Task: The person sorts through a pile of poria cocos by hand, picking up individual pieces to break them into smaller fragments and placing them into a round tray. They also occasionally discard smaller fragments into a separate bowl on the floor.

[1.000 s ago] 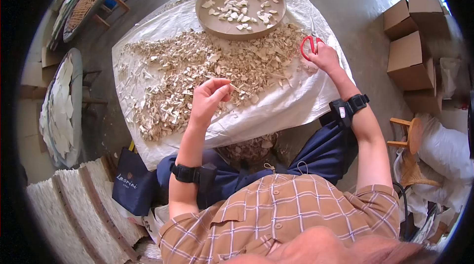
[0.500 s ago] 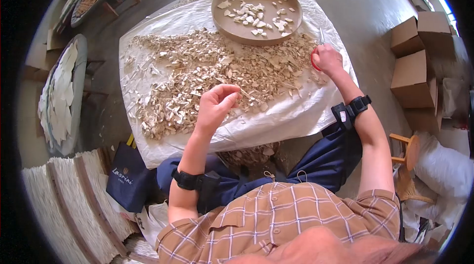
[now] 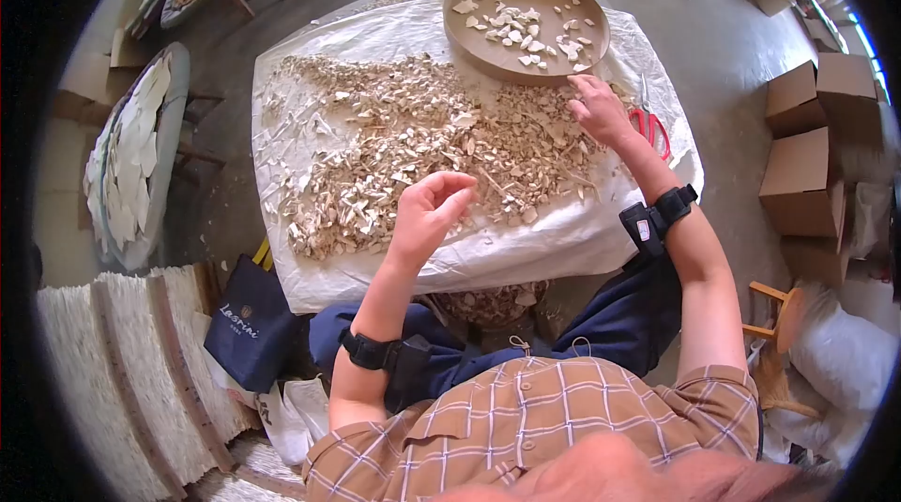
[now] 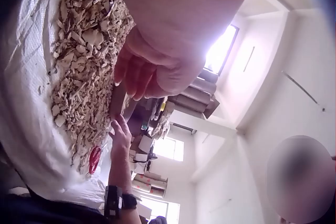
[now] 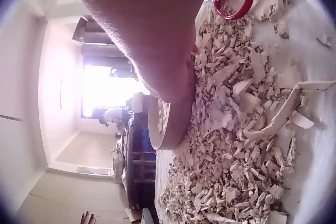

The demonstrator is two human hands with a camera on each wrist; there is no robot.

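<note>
Above the near edge of a broad heap of pale, dry flakes (image 3: 404,136), my left hand (image 3: 422,225) hovers with fingers loosely bent and the thumb close by. No object shows between its fingertips in the left wrist view. Farther out, my right hand (image 3: 601,115) reaches to the near rim of a round brown tray (image 3: 479,47), its fingers extended at the rim. Larger pale pieces (image 3: 521,33) lie inside the tray. Red-handled scissors (image 3: 649,131) lie on the cloth just right of my right wrist. My right fingertips are mostly hidden in the right wrist view.
A white cloth (image 3: 563,249) covers the table under the heap. Cardboard boxes (image 3: 798,174) and a wooden stool (image 3: 779,314) stand on the right. At the left are an oval rack of white sheets (image 3: 131,155), a dark bag (image 3: 249,324) and layered pale stacks (image 3: 131,371).
My right hand has let go of the scissors, leaving them on the cloth, and moved left to the tray's rim. My left hand stays over the heap's near edge. The head view has shifted.
</note>
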